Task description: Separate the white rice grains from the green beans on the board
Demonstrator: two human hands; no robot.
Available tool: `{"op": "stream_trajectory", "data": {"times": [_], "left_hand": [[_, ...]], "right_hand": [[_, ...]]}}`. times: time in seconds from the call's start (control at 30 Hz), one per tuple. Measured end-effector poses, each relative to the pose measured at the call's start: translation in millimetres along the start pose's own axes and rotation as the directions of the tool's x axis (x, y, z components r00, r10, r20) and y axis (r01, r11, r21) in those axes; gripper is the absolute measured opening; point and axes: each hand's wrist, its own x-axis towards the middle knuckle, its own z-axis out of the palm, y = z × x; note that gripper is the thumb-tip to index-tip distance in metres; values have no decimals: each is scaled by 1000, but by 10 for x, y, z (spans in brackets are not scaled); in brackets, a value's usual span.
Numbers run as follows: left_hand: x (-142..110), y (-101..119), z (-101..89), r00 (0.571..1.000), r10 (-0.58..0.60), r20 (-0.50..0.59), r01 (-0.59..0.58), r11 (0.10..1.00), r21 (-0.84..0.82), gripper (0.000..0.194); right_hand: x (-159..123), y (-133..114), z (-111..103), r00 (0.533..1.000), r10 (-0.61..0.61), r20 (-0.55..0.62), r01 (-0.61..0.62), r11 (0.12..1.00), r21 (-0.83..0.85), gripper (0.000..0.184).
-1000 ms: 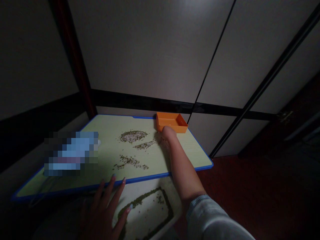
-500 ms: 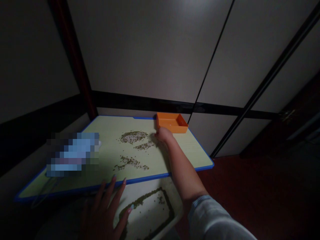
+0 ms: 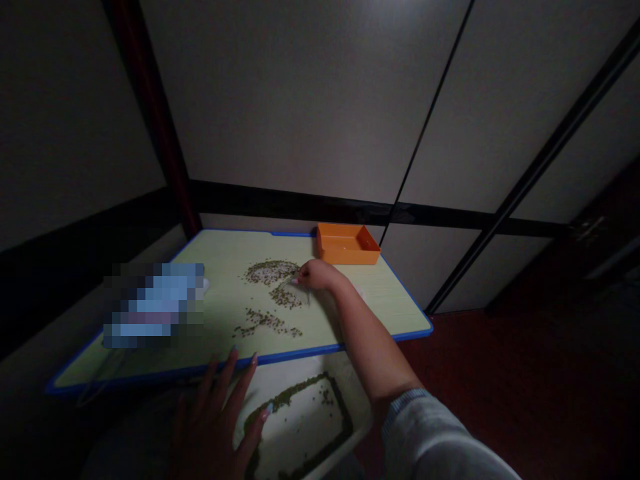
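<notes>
My right hand (image 3: pixel 316 275) reaches over the board and is closed in a pinch at the piles of small grains. A thin, pale sliver shows by its fingertips, too faint to name. The far pile (image 3: pixel 273 271) mixes greenish and pale grains; a smaller pile (image 3: pixel 286 295) lies just in front of it. Nearer the front edge is a loose scatter of grains (image 3: pixel 267 323). My left hand (image 3: pixel 220 407), dim, is open with fingers spread by the board's front edge, its thumb over the white tub (image 3: pixel 361 400). Green grains line the tub's bottom edges.
An orange open box (image 3: pixel 350 256) stands at the back right of the yellow, blue-edged folding table (image 3: pixel 380 303). On the left lies a blurred-out bluish object (image 3: pixel 155 300). Pale wardrobe panels (image 3: pixel 300 120) rise behind; dark red floor (image 3: pixel 470 387) is at the right.
My right hand has moved left, away from the orange box, to the grain piles; the small pile's shape has altered. My left hand stays spread. The view has shifted slightly.
</notes>
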Motion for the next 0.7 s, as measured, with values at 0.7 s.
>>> {"op": "stream_trajectory", "data": {"times": [0.7], "left_hand": [[6, 24, -52, 999, -29, 32, 29, 1000, 8, 53]], "right_hand": [[-32, 98, -99, 956, 261, -136, -269, 962, -45, 36]]}}
